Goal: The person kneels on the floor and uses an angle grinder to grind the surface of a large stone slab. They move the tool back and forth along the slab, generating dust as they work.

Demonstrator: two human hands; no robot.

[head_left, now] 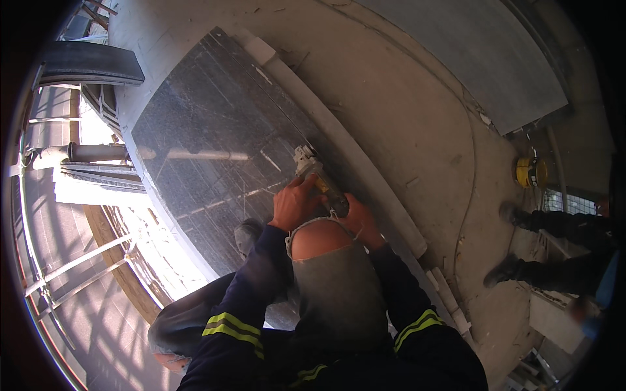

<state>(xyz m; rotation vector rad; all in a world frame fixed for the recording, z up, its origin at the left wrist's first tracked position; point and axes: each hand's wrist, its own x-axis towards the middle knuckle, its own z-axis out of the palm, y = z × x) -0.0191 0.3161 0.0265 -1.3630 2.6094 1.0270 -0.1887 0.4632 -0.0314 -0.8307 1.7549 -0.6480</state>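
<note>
Both my hands, in orange gloves, are closed round an angle grinder (332, 191) with a pale metal head and a yellow-and-dark body. My left hand (295, 203) wraps the grinder just behind its head. My right hand (362, 220) grips its rear end, close to my raised knee. The grinder's head lies over a large dark slab (202, 124), near a long straight line that runs along the slab's right side. Whether the disc touches the surface cannot be made out. An orange knee cover (319, 240) tied with string partly hides the right hand.
A pale board edge (345, 140) runs along the slab's right side. A cable (471, 169) crosses the dusty floor. At the right are a grey slab (469, 58), a yellow container (531, 172) and another person's legs (561, 228). Scaffold poles (85, 260) stand left.
</note>
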